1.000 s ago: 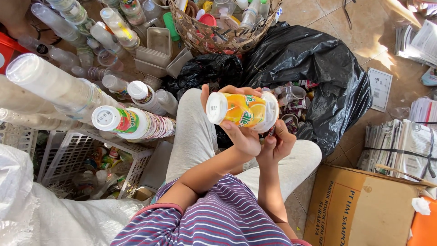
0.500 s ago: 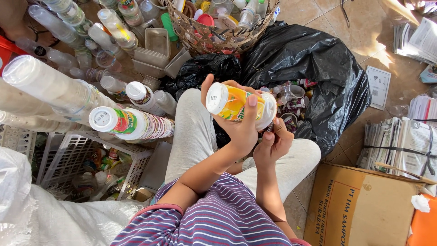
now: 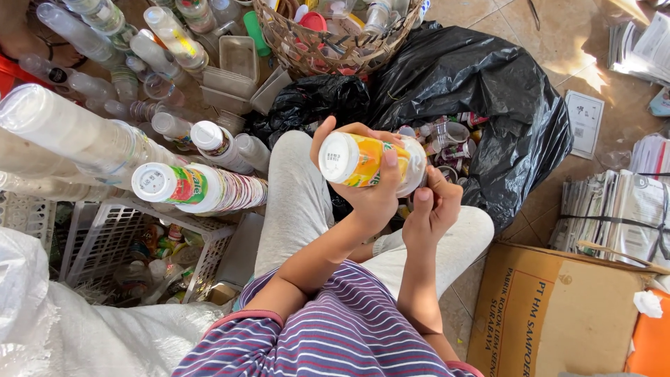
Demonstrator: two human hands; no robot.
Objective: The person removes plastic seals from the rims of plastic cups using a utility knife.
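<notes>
Plastic cups, a short stack (image 3: 370,162) with yellow and orange print and a white bottom, lie sideways in the left hand (image 3: 370,192), whose fingers are clamped around it above the lap. Just right of it, the right hand (image 3: 431,209) touches the stack's open end with its fingers curled. Beyond the hands, a black bag (image 3: 481,91) lies open on the floor. Farther away stands a woven basket (image 3: 328,52). At the left, longer cup stacks (image 3: 202,187) rest over a white crate (image 3: 112,234).
</notes>
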